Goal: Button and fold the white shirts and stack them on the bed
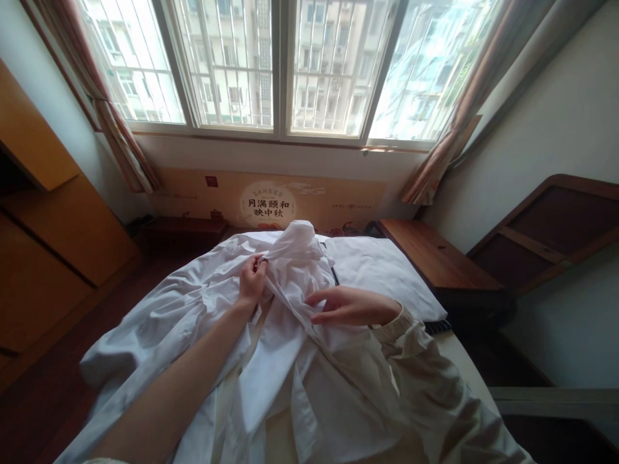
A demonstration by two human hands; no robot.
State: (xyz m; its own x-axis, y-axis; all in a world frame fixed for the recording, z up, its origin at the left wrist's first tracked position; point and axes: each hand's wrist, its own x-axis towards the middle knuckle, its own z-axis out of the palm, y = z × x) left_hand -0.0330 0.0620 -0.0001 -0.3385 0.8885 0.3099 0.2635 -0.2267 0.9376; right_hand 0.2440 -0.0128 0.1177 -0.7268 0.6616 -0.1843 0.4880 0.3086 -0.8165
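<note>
A large white cloth (pixel 271 361), loosely bunched and full of folds, covers most of the bed; whether it is a garment or a bed cover I cannot tell. Its far part rises in a bunched peak (pixel 302 238). My left hand (pixel 252 278) is closed on a fold just left of that peak. To the right, my right hand (pixel 355 305) has its thumb and fingers apart, with the fingertips at the cloth's folds and no clear grip on them. A white pillow (pixel 382 270) lies behind my right hand.
Bare mattress (pixel 469 367) shows along the right side. A brown wooden table (pixel 435 254) stands beyond the pillow, and a low wooden cabinet (pixel 186 229) at the back left. Wooden cupboards (pixel 43 238) line the left wall; barred windows (pixel 280 71) fill the back.
</note>
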